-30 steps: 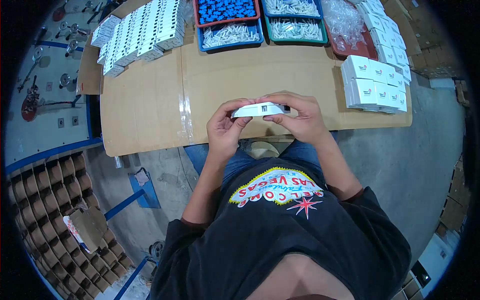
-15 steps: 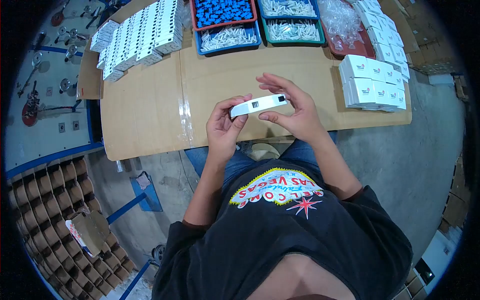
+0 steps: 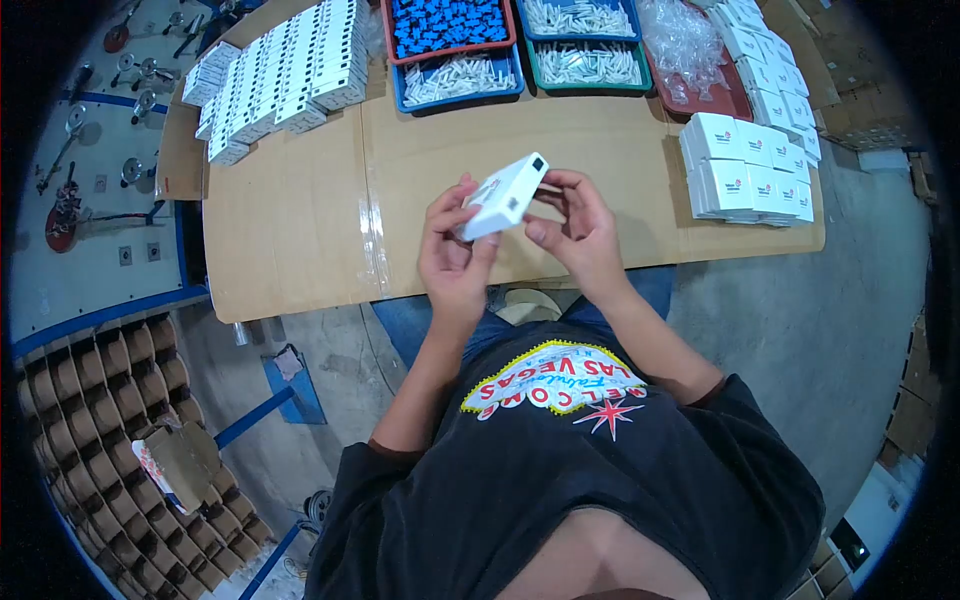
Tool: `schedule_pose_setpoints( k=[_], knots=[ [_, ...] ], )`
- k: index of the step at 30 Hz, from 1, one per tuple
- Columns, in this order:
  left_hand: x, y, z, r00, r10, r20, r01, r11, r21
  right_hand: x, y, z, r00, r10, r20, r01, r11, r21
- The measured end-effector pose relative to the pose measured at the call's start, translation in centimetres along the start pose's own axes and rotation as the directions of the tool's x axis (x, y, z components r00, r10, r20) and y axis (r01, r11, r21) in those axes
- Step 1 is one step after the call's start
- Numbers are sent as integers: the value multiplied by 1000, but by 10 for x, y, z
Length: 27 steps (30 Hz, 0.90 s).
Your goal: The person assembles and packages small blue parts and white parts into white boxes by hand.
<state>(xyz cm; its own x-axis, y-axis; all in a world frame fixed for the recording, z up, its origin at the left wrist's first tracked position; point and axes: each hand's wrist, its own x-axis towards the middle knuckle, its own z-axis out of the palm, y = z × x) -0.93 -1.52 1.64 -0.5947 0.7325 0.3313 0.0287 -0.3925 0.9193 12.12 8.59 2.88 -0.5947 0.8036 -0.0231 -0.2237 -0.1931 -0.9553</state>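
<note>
A small white box (image 3: 506, 197) is tilted up over the table, with a black square at its upper end and faint printing on its broad face. My left hand (image 3: 455, 245) grips its lower left end, thumb in front and fingers behind. Close by the box's right side is my right hand (image 3: 585, 235), fingers curled and thumb apart from them. Its fingertips are right by the box's upper right edge.
Cardboard covers the table (image 3: 290, 220). Rows of white boxes (image 3: 290, 75) stand at the back left, stacked white boxes (image 3: 745, 170) at the right. Behind are trays of blue pieces (image 3: 447, 27), trays of white tubes (image 3: 585, 62), and a red tray of clear plastic (image 3: 690, 55).
The box has turned from lying nearly level to a steep tilt, its black-marked end now higher and its broad face showing. My right hand has moved lower and its fingers have curled in.
</note>
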Motion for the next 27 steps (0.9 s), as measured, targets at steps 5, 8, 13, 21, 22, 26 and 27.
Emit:
schedule_pose_setpoints(
  k=[5, 8, 13, 21, 22, 26, 27],
  knots=[
    [-7, 3, 4, 970, 109, 217, -171, 941, 293, 6, -5, 4, 999, 52, -9, -48, 964, 262],
    [-7, 4, 14, 991, 131, 2, -130, 981, 145, 11, -6, -3, 993, 120, -1, -112, 930, 349],
    [2, 0, -7, 949, -313, -23, 306, 939, -157, 6, -2, -22, 980, -5, 199, -6, 999, 53],
    [-8, 0, 7, 918, -374, -128, 338, 910, -239, 16, 2, -15, 994, 45, 100, -49, 998, 37],
    [-9, -5, 7, 925, -320, -204, 287, 942, -176, 22, 3, -8, 998, 33, -44, -29, 996, 89],
    [-13, -18, 11, 921, -146, -361, 164, 986, 20, 18, 3, -4, 974, 220, 52, -226, 957, 182],
    [-15, -19, 2, 980, -37, -196, 92, 956, 279, 18, 6, -3, 972, 212, 98, -226, 960, 168]
  ],
)
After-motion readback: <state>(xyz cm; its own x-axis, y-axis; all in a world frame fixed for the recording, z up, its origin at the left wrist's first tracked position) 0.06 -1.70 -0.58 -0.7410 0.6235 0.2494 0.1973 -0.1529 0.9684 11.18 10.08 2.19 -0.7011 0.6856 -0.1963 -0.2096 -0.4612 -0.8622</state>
